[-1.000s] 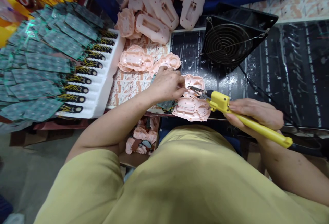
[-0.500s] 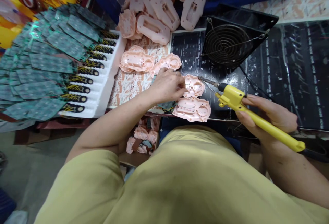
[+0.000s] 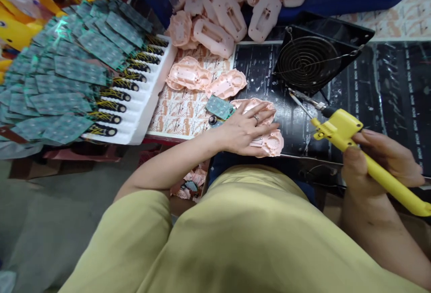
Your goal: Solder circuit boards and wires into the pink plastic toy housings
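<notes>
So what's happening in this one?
A person's left hand lies spread over two pink shells near the bench edge, a green circuit board just beyond its wrist. The right hand has a grip on a yellow soldering tool, its metal tips in front of the black fan, clear of the shells. To the left, more circuit boards lie heaped beside a white foam tray.

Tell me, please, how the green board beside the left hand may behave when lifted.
The green board looks thin and flat, so it is probably light and fairly stiff. A dark round part lies by its corner; if wired on, which I cannot confirm, it may dangle.
</notes>
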Demonstrator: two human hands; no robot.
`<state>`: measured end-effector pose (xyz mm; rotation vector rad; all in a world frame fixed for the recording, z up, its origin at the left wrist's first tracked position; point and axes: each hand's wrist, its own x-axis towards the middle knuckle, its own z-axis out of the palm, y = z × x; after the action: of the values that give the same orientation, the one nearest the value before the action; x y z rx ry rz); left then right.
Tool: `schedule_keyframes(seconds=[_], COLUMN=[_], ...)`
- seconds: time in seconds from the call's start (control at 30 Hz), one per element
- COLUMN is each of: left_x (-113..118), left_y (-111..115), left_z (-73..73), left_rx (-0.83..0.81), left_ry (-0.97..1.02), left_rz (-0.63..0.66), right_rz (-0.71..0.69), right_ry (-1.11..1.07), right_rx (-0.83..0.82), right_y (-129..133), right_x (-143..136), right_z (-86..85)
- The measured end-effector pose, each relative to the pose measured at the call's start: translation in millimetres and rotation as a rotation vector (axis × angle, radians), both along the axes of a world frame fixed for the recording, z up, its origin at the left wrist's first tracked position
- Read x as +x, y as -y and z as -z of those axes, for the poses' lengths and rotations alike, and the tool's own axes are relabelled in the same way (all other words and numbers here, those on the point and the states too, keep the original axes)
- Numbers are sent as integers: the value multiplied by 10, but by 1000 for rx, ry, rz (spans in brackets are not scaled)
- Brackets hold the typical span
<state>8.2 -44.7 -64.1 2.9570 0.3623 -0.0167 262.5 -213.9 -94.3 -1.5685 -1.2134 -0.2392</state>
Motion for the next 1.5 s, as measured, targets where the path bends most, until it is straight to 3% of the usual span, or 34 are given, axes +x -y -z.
schedule_keyframes(seconds=[0.1, 0.23, 0.37, 0.47, 0.57, 0.67, 0.77, 0.87, 0.97, 1.17, 1.23, 1.37, 1.5], left_x=[-222, -1006, -1841, -2075, -1917, -1585, -1280, -1014, -725, -339, -354, -543, -676], left_y=[166, 503, 847, 872, 539, -134, -892, -1318, -1168, -209, -75, -29, 53], left_z=[-112, -391, -666, -731, -647, -506, -361, -206, -87, -72, -100, -224, -370], left_rx=[28, 62, 13, -105, -108, 34, 111, 77, 54, 99, 112, 143, 170], left_ry=[-55, -180, -319, -360, -235, 8, 148, 132, 22, -40, -13, 8, -52], left_rz=[-86, -194, -440, -577, -619, -667, -722, -802, -809, -538, -468, -374, -282], right_rz=[-54, -165, -209, -220, -267, -274, -373, -546, -663, -718, -737, -742, -701], right_ry=[-1, 24, 30, 2, 46, 136, 207, 351, 420, 424, 480, 598, 701], right_rx=[160, 189, 172, 181, 214, 218, 56, 12, 10, -86, -111, -205, -281], right_y=[-56, -165, -254, -298, -305, -276, -258, -284, -330, -573, -737, -1056, -1162], right_x=[-38, -74, -130, -182, -222, -257, -299, -329, -333, -348, -357, -298, -195], right_z=[-4, 36, 55, 35, 3, -46, -125, -214, -274, -294, -274, -162, -50])
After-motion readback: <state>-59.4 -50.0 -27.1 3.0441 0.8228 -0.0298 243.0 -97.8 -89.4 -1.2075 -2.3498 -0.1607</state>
